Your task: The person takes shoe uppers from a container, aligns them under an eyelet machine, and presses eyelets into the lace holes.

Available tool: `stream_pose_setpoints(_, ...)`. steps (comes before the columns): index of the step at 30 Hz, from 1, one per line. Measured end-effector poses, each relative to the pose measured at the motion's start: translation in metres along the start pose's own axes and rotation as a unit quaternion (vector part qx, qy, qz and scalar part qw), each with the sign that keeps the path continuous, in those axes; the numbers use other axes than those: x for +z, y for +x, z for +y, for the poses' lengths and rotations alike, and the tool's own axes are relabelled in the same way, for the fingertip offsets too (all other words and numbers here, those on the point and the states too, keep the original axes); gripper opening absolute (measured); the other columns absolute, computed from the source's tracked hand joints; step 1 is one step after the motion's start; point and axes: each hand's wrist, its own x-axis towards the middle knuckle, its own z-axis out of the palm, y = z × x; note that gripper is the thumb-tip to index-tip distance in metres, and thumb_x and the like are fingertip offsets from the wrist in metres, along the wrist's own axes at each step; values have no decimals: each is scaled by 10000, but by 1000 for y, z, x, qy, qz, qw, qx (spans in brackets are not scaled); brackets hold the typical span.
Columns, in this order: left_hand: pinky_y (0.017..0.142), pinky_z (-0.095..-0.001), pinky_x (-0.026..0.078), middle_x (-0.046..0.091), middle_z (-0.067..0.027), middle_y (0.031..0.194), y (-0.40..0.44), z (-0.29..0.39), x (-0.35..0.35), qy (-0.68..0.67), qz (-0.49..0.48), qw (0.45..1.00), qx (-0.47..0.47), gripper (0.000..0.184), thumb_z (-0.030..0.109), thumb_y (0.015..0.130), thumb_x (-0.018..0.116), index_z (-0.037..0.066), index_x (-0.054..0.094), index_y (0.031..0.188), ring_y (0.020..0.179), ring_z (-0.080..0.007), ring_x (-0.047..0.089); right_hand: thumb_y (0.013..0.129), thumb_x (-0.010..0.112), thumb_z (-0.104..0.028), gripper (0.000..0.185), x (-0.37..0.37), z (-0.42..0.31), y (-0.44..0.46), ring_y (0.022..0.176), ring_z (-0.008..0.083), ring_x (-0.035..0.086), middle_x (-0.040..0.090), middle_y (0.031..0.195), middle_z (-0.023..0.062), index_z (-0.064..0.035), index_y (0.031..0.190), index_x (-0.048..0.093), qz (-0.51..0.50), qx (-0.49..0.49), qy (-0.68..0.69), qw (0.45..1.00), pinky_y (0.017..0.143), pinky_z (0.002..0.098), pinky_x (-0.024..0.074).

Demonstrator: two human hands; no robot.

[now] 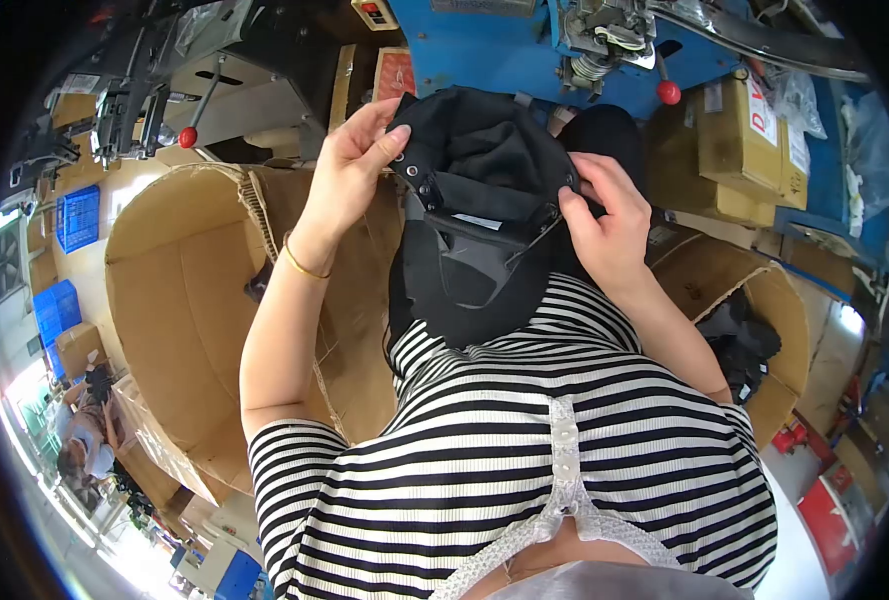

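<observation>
Two blue crates point(77, 218), frame left; one big carton point(180, 310), partly blocked by your left forearm point(287, 335). Your left hand point(357, 155) pinches one black cap point(495, 190), upper centre: brim down-frame, long axis near vertical. Your right hand point(612, 222) grips its other edge. One red knob point(669, 93), upper right.

The black cloth cap point(500, 150) hangs between the left hand point(365, 150) and right hand point(610, 215), hollow side up, its inside loosely creased. Round metal-looking studs point(412, 170) dot its left edge; a white label point(478, 222) shows within.
</observation>
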Motion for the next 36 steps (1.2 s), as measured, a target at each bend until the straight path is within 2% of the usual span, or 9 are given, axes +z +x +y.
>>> stream_pose_setpoints(4, 796, -199, 441, 610, -6, 942, -4, 1, -1, 33, 29, 999, 2, 382, 92, 944, 598, -92, 506, 1265, 863, -46, 529, 812, 585, 65, 296, -2, 4, -7, 828, 81, 620, 646, 1022, 98, 72, 1106, 623, -42, 136, 121, 982, 715, 203, 495)
stream_pose_setpoints(12, 677, -173, 411, 598, 25, 799, -10, 8, 2, 54, 80, 995, 15, 374, 117, 912, 651, -77, 549, 1215, 744, -17, 501, 824, 561, 91, 306, 4, 16, -7, 874, 63, 580, 600, 1088, 75, 80, 1125, 610, -65, 132, 220, 964, 740, 182, 459)
stream_pose_setpoints(17, 723, -222, 460, 661, -43, 918, -17, 20, 14, 96, 86, 991, 41, 438, 143, 913, 644, -14, 490, 1292, 754, -66, 549, 818, 581, 81, 309, 9, 17, -6, 892, 74, 585, 593, 1046, 66, 65, 1125, 608, -69, 146, 243, 956, 756, 199, 480)
stream_pose_setpoints(20, 844, -294, 477, 602, -137, 1165, -23, 15, 11, 132, -17, 989, 59, 582, 25, 859, 572, 81, 389, 1408, 893, -160, 581, 804, 617, 50, 306, 13, 13, -4, 914, 106, 616, 592, 1033, 76, 54, 1109, 609, -56, 165, 193, 966, 771, 237, 518)
stream_pose_setpoints(21, 977, -310, 411, 493, -85, 1354, -26, 15, 4, 128, -83, 988, 6, 745, -84, 744, 520, 60, 345, 1453, 1141, -152, 490, 800, 628, 36, 298, 14, 12, -3, 918, 119, 625, 592, 1037, 84, 53, 1097, 611, -64, 151, 161, 973, 775, 249, 526)
stream_pose_setpoints(23, 1003, -329, 406, 435, -69, 1403, -32, 15, 6, 242, -149, 956, 77, 831, -71, 674, 529, 89, 337, 1466, 1196, -169, 459, 793, 650, 7, 286, 14, 9, 0, 926, 145, 644, 592, 1044, 99, 51, 1074, 616, -77, 127, 98, 984, 782, 272, 543)
stream_pose_setpoints(29, 896, -312, 500, 490, -65, 1253, -37, -6, 10, 202, -10, 979, 25, 720, -64, 695, 754, 83, 419, 1315, 1147, -178, 507, 655, 699, -150, 493, 13, -22, 15, 1002, 292, 585, 474, 1337, 114, -80, 1137, 625, -172, -60, -76, 980, 861, 399, 502)
stream_pose_setpoints(32, 876, -306, 536, 511, -89, 1245, -34, -25, 1, 98, -8, 995, 30, 689, -119, 736, 686, 82, 380, 1320, 1098, -178, 534, 636, 787, -369, 423, 28, -24, 15, 1012, 308, 547, 499, 1292, 140, -21, 844, 667, -149, -138, -157, 967, 843, 422, 464)
stream_pose_setpoints(36, 875, -276, 505, 509, -48, 1203, -31, -32, -6, -67, -45, 997, -7, 697, -207, 757, 587, 92, 355, 1342, 1095, -145, 503, 745, 732, -311, 312, 41, -13, 23, 808, 246, 611, 562, 1060, 89, -13, 780, 646, -79, -107, -249, 959, 734, 380, 488)
